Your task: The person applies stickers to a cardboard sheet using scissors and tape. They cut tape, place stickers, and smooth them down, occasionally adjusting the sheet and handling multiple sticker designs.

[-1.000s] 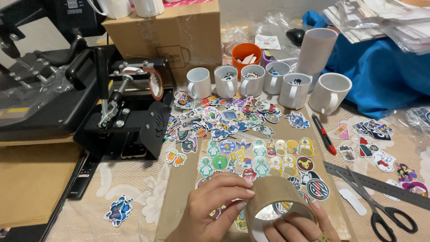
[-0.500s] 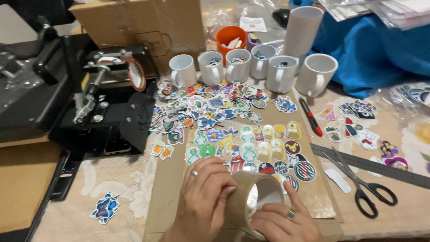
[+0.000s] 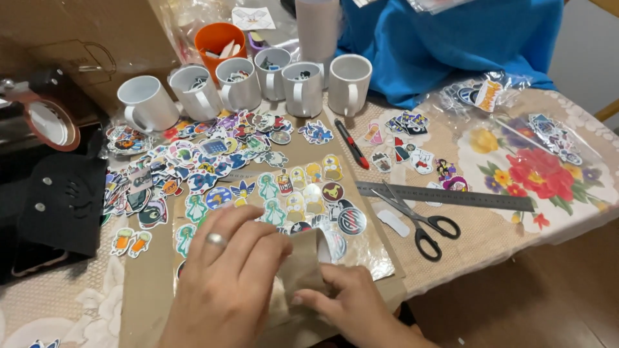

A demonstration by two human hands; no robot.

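My left hand (image 3: 225, 283), a ring on one finger, and my right hand (image 3: 345, 303) together grip a roll of brown packing tape (image 3: 304, 261) at the near edge of the table. The roll sits edge-on between the fingers, over a brown cardboard sheet (image 3: 151, 293) covered with several colourful stickers (image 3: 303, 187). More stickers (image 3: 193, 154) spread in a heap to the far left of the hands.
White mugs (image 3: 303, 87) and an orange cup (image 3: 219, 40) line the back. Black-handled scissors (image 3: 419, 219), a metal ruler (image 3: 451, 196) and a red-black pen (image 3: 351, 143) lie right. A black heat press (image 3: 61, 206) stands left. Blue cloth (image 3: 445, 38) behind; table edge at right.
The view has moved closer and to the right. The tape roll has turned from showing its open ring to edge-on, and both hands have closed more tightly around it.
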